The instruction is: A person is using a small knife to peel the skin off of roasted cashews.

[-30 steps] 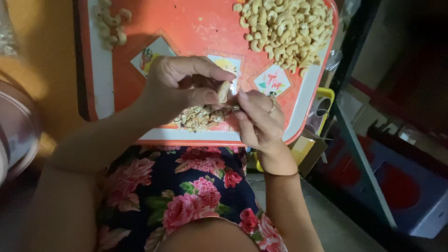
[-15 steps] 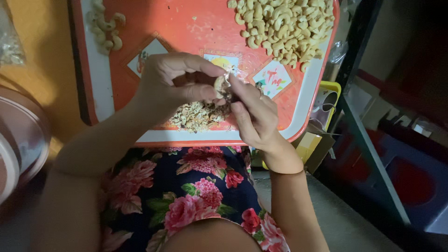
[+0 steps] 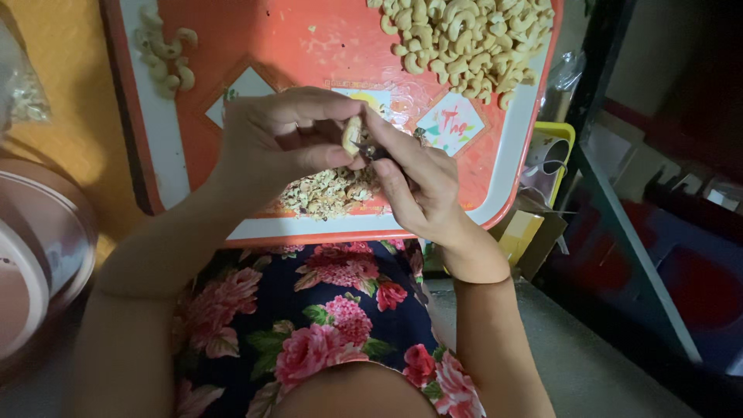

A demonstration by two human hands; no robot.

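Observation:
My left hand (image 3: 275, 143) pinches a pale cashew nut (image 3: 352, 135) between thumb and fingers above the near part of an orange tray (image 3: 271, 46). My right hand (image 3: 414, 186) presses against the nut from the right, gripping a small dark tool (image 3: 377, 152) that is mostly hidden by the fingers. Right under both hands lies a heap of peeled skins (image 3: 329, 190) on the tray.
A large pile of cashews (image 3: 464, 39) fills the tray's far right corner; a few nuts (image 3: 166, 54) lie at its far left. A pink round bowl (image 3: 35, 263) sits left, a yellow box (image 3: 553, 151) and dark shelving right. My floral dress (image 3: 325, 325) is below.
Both hands have stayed together over the skins heap; the nut has turned slightly between the fingers and stands more upright now.

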